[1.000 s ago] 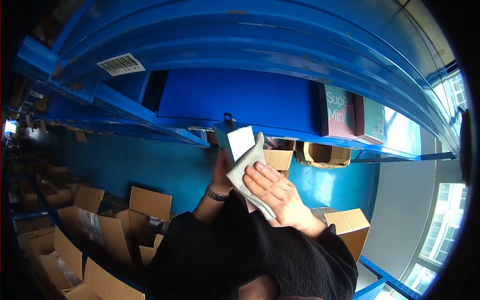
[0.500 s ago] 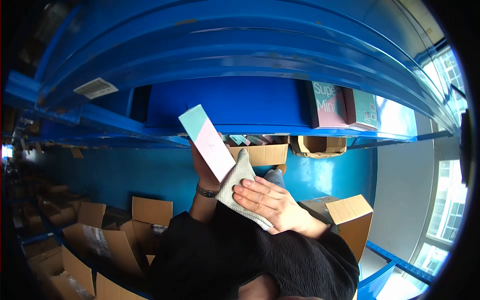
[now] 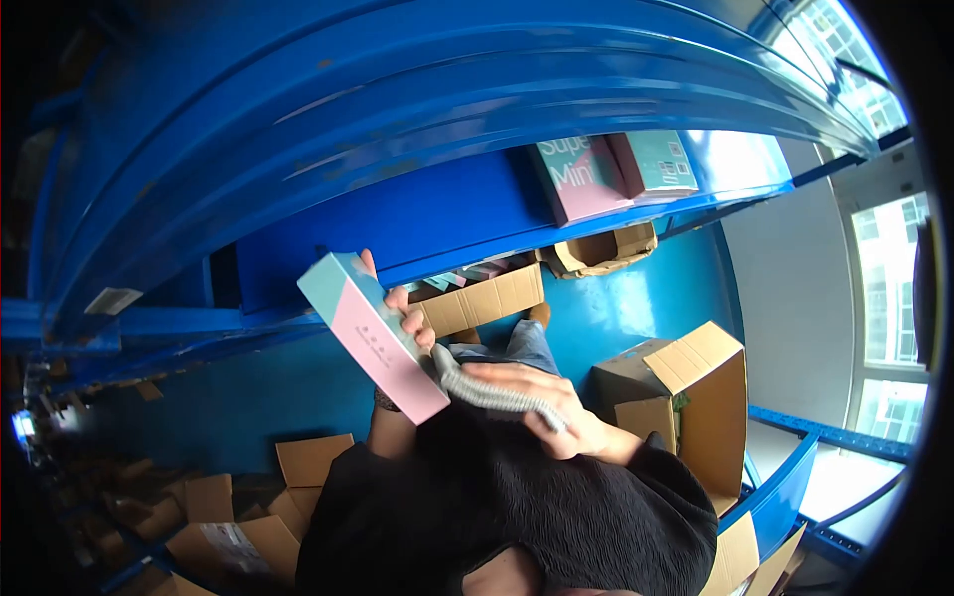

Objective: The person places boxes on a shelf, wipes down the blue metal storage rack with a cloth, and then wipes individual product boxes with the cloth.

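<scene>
My left hand [image 3: 409, 316] is wrapped round a long pink and mint-green box [image 3: 373, 343], held tilted in front of my chest. Its fingers show along the far side; the thumb and palm are hidden behind it. Small dark print marks the pink face. In my right hand [image 3: 558, 397] is a grey-beige textured cloth [image 3: 492, 394], bunched between fingers and thumb. The cloth's left end lies close to the lower right edge of the box; whether they touch I cannot tell.
On the blue shelf [image 3: 417, 209] stand a "Super Mini" box [image 3: 586, 184] and a green-sided box [image 3: 656, 164]. Beneath sit a carton [image 3: 487, 300] holding several pink-green boxes and another open carton [image 3: 608, 250]. Open cartons flank me, one at right [image 3: 714, 427], others at left [image 3: 248, 551].
The box has turned to show a printed pink face and shifted left. My right hand, flat on the cloth before, now grips it folded and edge-on. The view has tilted.
</scene>
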### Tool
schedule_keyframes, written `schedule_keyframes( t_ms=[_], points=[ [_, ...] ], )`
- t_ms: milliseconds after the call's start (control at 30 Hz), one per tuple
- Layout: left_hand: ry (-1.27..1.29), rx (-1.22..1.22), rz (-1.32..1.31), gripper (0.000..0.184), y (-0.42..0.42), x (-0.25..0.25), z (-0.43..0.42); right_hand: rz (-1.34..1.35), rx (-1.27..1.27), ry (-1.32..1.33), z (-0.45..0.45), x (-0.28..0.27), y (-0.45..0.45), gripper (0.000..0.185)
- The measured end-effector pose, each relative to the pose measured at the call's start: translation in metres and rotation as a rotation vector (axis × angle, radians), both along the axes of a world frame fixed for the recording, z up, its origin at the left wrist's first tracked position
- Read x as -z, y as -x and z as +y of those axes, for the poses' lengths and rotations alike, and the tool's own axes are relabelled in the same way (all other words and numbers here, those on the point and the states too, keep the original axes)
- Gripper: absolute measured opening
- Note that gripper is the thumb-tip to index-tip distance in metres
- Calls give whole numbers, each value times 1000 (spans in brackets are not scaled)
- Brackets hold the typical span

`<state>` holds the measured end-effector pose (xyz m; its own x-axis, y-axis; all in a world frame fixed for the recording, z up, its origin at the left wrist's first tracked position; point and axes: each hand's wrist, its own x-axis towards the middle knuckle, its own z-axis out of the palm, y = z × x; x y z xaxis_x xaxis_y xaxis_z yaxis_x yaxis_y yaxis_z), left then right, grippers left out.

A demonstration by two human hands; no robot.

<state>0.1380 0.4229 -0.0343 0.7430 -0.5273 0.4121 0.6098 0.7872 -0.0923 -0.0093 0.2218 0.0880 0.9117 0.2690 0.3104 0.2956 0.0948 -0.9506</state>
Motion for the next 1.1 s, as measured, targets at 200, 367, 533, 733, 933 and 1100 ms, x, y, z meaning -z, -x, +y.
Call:
schedule_keyframes(
  t_ms=[200, 367, 533, 733, 933, 1100],
  points=[
    [-77, 76, 135, 79, 26, 13, -27, 14, 111, -77, -3, 11, 4, 57],
    [88, 531, 126, 66, 9, 47, -54, -128, 97, 91, 1, 8, 3, 58],
    [-41, 505, 116, 65, 16, 46, -68, -207, 110, 193, 4, 18, 4, 61],
    [-234, 420, 74, 65, 42, 35, -76, -233, 150, 573, -6, 10, 9, 60],
    [-358, 300, 42, 68, 80, 42, -70, -203, 221, 732, -31, 1, 25, 64],
    [-283, 292, 19, 75, 96, 54, -86, -175, 315, 806, -52, -6, 43, 65]
  ],
)
